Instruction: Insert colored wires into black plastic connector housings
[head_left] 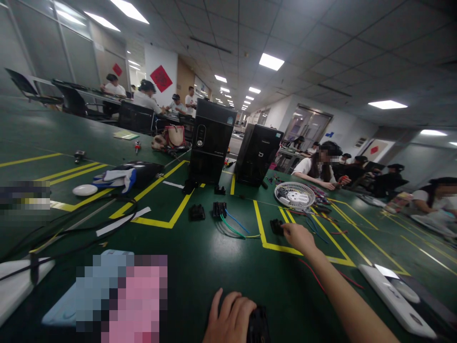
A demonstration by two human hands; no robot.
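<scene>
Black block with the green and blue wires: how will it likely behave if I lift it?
The black block looks rigid and boxy, so it probably won't bend or roll. Its green and blue wires are thin and curve loosely, so they'd likely flop and trail, perhaps tugging it slightly.

Open central tabletop (194, 259) (towers (212, 143) beyond)

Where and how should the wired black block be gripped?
Probably by the left and right sides of the wired block, coming from above. Its green wire and blue wire trail off toward the near right, so a low approach there could snag them. A gap parts it from the plain block on its left, leaving room for fingers.
</scene>
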